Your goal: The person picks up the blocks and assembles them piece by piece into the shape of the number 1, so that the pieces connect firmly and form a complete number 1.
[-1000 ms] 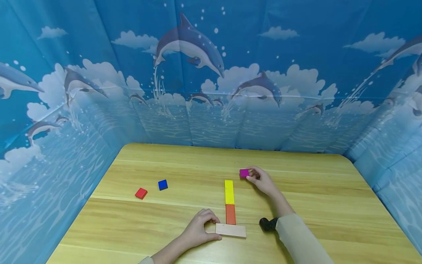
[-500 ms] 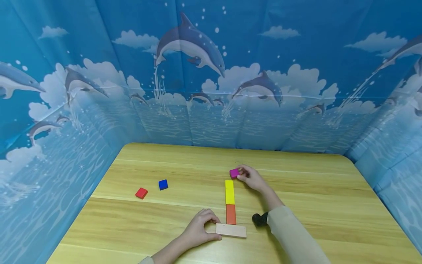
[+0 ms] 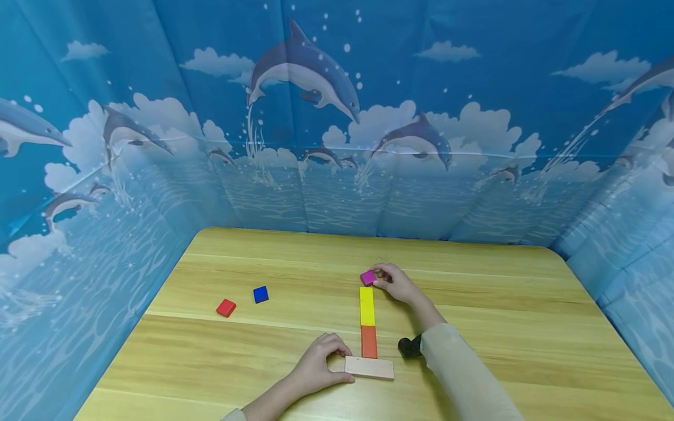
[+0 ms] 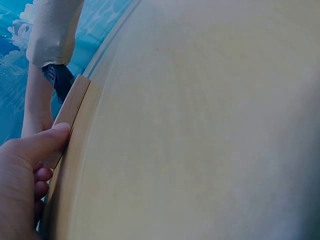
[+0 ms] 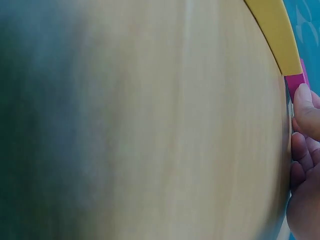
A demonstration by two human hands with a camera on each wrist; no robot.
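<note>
Head view: pinches a magenta block [image 3: 367, 279] between the thumb and curled fingers of the right hand [image 3: 398, 285], at the far end of a yellow block [image 3: 367, 306], out toward the middle of the far edge of the tabletop [image 3: 526, 304]. Grips the left end of a pale wooden block [image 3: 370, 368] with the left hand [image 3: 318, 365], with thumb on the near side and fingers bent round the far side. Runs yellow into an orange block [image 3: 369, 341], end to end and touching, then down to the pale wooden block, laid crosswise at the orange one's near end. Right wrist view: shows magenta up against the end of yellow, with the thumb pressed on magenta and lower fingers folded in. Left wrist view: shows the thumb laid over pale wood. Leaves a red block [image 3: 226, 308] nearest the left edge, with a blue block [image 3: 260, 294] just right of it and a little closer to the far edge, both well apart from either hand. Carries a black wrist device [image 3: 409, 348] at the cuff of the right beige sleeve [image 3: 468, 374]. Rises beyond the far, left and right edges into a dolphin-print backdrop [image 3: 326, 199].
</note>
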